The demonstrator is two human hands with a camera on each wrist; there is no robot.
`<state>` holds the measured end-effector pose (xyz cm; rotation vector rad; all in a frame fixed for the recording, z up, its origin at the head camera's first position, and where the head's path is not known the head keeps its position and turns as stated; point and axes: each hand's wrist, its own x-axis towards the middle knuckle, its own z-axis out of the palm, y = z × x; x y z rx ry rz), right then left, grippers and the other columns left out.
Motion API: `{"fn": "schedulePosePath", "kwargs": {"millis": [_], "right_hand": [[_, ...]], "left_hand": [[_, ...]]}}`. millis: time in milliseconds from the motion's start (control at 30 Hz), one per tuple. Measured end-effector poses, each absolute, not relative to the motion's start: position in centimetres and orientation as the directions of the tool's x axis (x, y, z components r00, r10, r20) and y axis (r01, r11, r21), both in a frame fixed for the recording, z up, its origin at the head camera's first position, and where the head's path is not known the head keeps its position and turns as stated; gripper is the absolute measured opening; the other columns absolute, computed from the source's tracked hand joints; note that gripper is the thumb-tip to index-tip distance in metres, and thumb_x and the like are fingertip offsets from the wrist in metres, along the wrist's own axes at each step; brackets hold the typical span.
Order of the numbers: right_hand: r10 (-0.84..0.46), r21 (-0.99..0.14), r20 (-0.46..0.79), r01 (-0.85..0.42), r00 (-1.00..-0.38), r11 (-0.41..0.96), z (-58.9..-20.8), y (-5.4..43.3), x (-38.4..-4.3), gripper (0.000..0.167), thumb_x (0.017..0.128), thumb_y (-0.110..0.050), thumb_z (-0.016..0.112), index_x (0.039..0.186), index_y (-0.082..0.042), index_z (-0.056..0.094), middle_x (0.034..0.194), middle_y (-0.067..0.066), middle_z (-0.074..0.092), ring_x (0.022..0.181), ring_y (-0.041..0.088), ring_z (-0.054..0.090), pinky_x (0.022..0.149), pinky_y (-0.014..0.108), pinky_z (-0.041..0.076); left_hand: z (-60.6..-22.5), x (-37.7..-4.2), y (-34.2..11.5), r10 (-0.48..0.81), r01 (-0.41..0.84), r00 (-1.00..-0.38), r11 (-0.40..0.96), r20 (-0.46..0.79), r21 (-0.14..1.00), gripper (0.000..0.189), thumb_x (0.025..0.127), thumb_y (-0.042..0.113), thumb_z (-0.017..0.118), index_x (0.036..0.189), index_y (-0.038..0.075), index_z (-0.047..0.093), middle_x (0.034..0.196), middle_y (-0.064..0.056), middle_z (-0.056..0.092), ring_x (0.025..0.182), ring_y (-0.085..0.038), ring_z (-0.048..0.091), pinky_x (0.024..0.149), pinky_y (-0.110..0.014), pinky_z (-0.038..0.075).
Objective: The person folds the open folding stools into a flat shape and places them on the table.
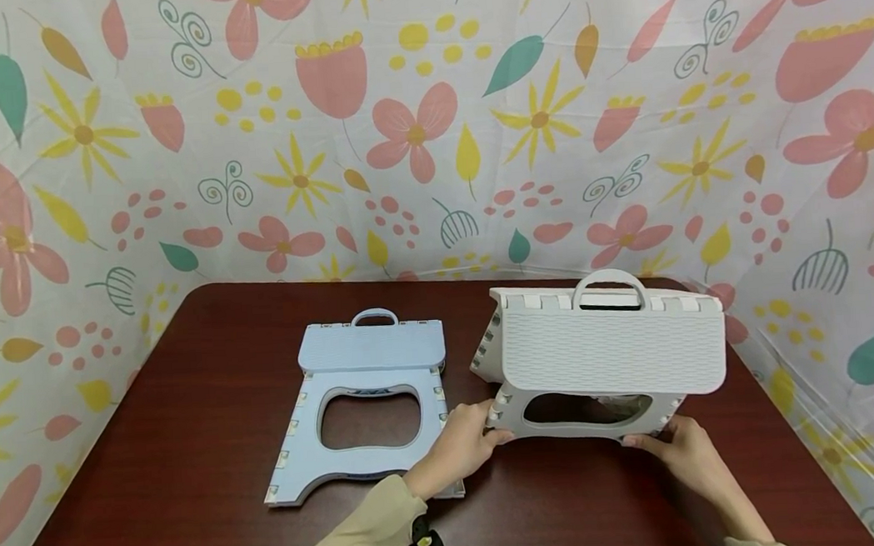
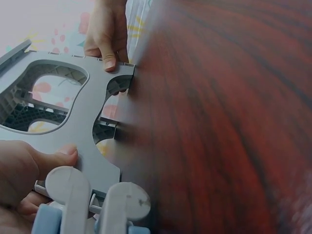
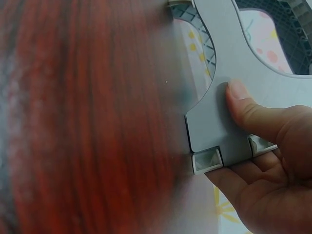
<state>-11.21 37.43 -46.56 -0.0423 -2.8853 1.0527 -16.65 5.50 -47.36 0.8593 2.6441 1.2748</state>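
A white folding step stool (image 1: pixel 610 346), partly unfolded and with a carry handle along its top, is held at the right side of the table. My left hand (image 1: pixel 458 443) grips the left edge of its lower panel, thumb on the panel face in the left wrist view. At the opposite lower edge, my right hand (image 1: pixel 692 458) holds the stool; the right wrist view shows its thumb (image 3: pixel 239 100) pressed on the panel and fingers curled underneath. A light blue folding stool (image 1: pixel 370 348) lies folded flat to the left, partly behind my left forearm.
The dark red-brown wooden table (image 1: pixel 176 431) has its far edge against a flower-patterned curtain (image 1: pixel 416 182), which also hangs along both sides. Blue and pale stool parts (image 2: pixel 68 195) of the other stool appear close to the left wrist camera.
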Motion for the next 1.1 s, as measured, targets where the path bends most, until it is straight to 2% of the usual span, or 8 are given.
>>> {"fn": "schedulePosePath", "kwargs": {"millis": [167,467,700,933,1100], "right_hand": [[0.042,-0.642,0.071,-0.014,-0.997,0.766,-46.62,37.45,-11.23,0.013,0.082,-0.018,0.077,0.085,-0.008,0.07,0.074,-0.005,0.07,0.062,-0.004,0.044,0.057,0.019,0.038],[0.06,-0.641,0.032,0.025,-0.998,0.767,-46.55,37.34,-11.15,0.016,0.082,-0.021,0.077,0.085,-0.006,0.07,0.074,-0.002,0.07,0.059,-0.002,0.041,0.055,0.02,0.034],[0.05,-0.648,0.052,0.005,-0.997,0.762,-46.53,37.37,-11.36,0.014,0.082,-0.019,0.077,0.084,-0.007,0.07,0.073,-0.004,0.069,0.06,-0.003,0.042,0.055,0.02,0.036],[0.048,-0.653,0.053,0.002,-0.997,0.757,-46.55,37.36,-11.4,0.015,0.082,-0.019,0.078,0.085,-0.006,0.07,0.075,-0.005,0.07,0.063,-0.004,0.044,0.058,0.019,0.037],[0.048,-0.654,0.056,0.0,-0.997,0.756,-46.67,37.34,-11.38,0.015,0.081,-0.018,0.078,0.084,-0.006,0.07,0.074,-0.005,0.07,0.063,-0.004,0.044,0.057,0.019,0.038]], "left_hand": [[-47.45,-16.66,5.53,0.518,0.454,-0.839,0.495,0.168,0.741,0.018,0.087,0.023,0.071,0.098,0.01,0.066,0.087,0.0,0.073,0.076,0.0,0.064,0.062,-0.013,0.046],[-47.59,-16.61,5.53,0.517,0.47,-0.835,0.488,0.19,0.736,0.019,0.086,0.022,0.073,0.099,0.01,0.066,0.089,-0.001,0.073,0.079,-0.003,0.067,0.063,-0.014,0.047],[-47.39,-16.71,5.57,0.512,0.461,-0.84,0.498,0.18,0.734,0.017,0.086,0.023,0.072,0.096,0.01,0.066,0.085,-0.001,0.072,0.076,-0.003,0.065,0.061,-0.014,0.046],[-47.38,-16.72,5.55,0.513,0.461,-0.839,0.498,0.179,0.734,0.019,0.086,0.021,0.072,0.1,0.009,0.067,0.089,-0.002,0.074,0.08,-0.005,0.067,0.063,-0.014,0.047],[-47.44,-16.62,5.53,0.512,0.457,-0.841,0.503,0.173,0.734,0.017,0.086,0.022,0.072,0.097,0.01,0.066,0.084,0.0,0.072,0.075,-0.003,0.065,0.061,-0.014,0.046]]}}
